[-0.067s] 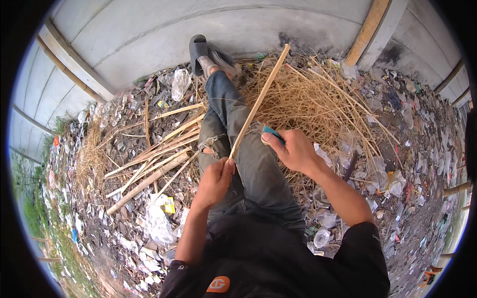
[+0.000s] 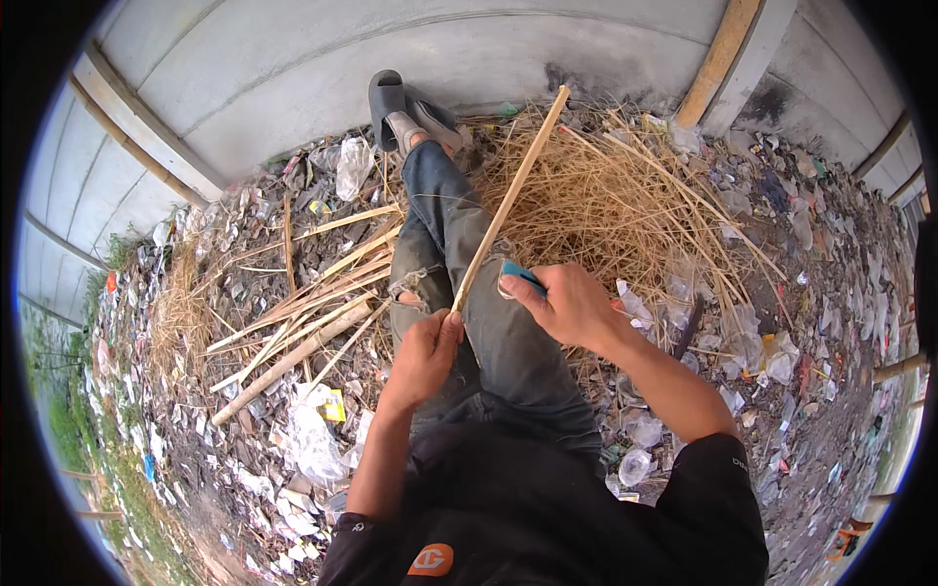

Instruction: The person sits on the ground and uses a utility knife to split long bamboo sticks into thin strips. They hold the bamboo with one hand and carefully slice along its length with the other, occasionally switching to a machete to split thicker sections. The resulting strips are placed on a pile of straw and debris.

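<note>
- Hands first: the left hand [image 2: 422,354] is curled tight around the lower end of a long bamboo strip [image 2: 508,200], thumb on top, right over the person's lap.
- Right hand [image 2: 567,305] is closed on a blue-handled knife [image 2: 518,276], its working end sitting just beside the strip, a little above the left fist; I cannot tell whether the blade is touching.
- That strip runs up and to the right, tilted, its far tip reaching the foot of the grey concrete wall [image 2: 293,88].
- Below it, jeans-clad legs [image 2: 469,283] stretch out toward the wall, and a grey slipper [image 2: 387,101] rests at the wall's base.
- Off to the left, split bamboo slats [image 2: 303,327] lie fanned on the ground.
- To the right of the legs, a heap of thin dry shavings [image 2: 606,205] spreads wide.
- Plastic wrappers and scraps [image 2: 313,439] cover the ground all round.
</note>
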The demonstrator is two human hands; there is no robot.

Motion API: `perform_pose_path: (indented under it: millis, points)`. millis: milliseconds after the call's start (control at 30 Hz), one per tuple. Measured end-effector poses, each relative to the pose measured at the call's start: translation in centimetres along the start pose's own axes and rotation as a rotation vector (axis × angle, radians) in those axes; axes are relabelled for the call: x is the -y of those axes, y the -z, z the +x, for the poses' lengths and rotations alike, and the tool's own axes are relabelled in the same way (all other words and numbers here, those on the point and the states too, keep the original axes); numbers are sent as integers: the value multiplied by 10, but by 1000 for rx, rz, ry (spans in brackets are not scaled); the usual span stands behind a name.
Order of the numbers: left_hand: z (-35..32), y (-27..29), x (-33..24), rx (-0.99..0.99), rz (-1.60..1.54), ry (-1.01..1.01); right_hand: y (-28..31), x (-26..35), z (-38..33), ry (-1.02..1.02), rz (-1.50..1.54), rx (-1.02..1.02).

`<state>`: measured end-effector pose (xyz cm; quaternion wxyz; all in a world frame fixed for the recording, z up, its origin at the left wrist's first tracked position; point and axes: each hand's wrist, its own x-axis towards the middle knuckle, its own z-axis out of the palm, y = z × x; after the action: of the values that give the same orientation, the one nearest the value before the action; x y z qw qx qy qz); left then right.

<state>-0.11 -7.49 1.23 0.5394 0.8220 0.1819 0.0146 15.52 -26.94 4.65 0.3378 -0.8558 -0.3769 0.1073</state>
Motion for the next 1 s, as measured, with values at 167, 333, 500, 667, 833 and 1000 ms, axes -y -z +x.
perform_pose_path:
  millis: [167, 333, 500, 667, 833, 1000]
  points:
    - [4, -11, 9, -31, 20, -117, -36, 4, 1, 72, -99, 135]
    - [-2, -10, 4, -140, 198, -142, -57, -7, 11, 156, -154, 52]
    - [-29, -10, 12, -150, 245, -85, -46, -38, 56, -19, -107, -62]
    - [-40, -12, 12, -136, 272, -58, -28, -62, 78, 5, -270, -106]
    - [-96, 25, 18, 111, 223, 5, 61, -220, 117, -572, -55, -450]
    - [-119, 50, 46, -25, 188, 180, 141, -257, 91, -504, -280, -642]
